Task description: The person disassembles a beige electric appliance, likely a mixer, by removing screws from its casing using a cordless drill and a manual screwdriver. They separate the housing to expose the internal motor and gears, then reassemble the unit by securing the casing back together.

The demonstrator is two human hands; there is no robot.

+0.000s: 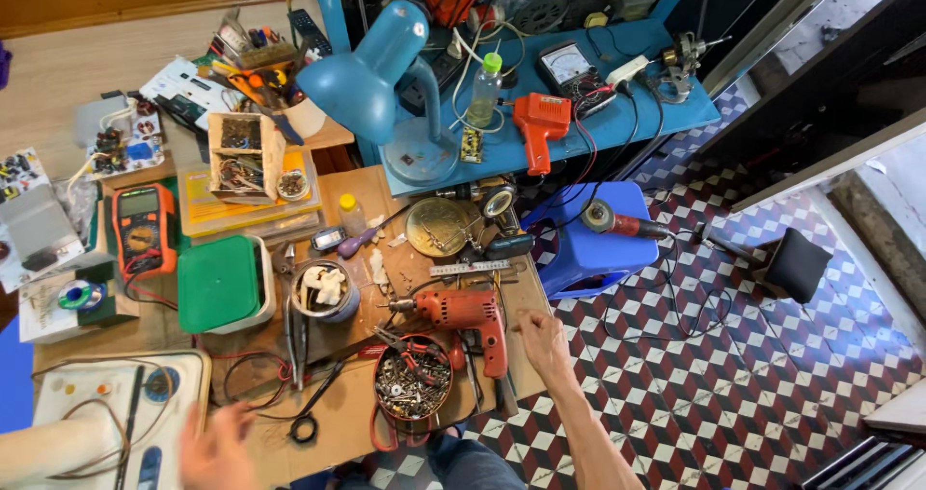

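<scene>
Right hand [542, 339] open beside red drill [468, 314]; left hand [217, 449] blurred.

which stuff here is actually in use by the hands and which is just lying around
In hand or right by the hands:
- right hand beside the red drill
- left hand, blurred, by the white device and black cable
- tin of screws between them

Just lying about:
- blue lamp
- orange meter
- green-lidded box
- orange tool
- blue stool

right hand [542, 340] stretched forward, fingers loosely spread, forearm bare; left hand [217, 449] blurred low at left, fingers open
</scene>
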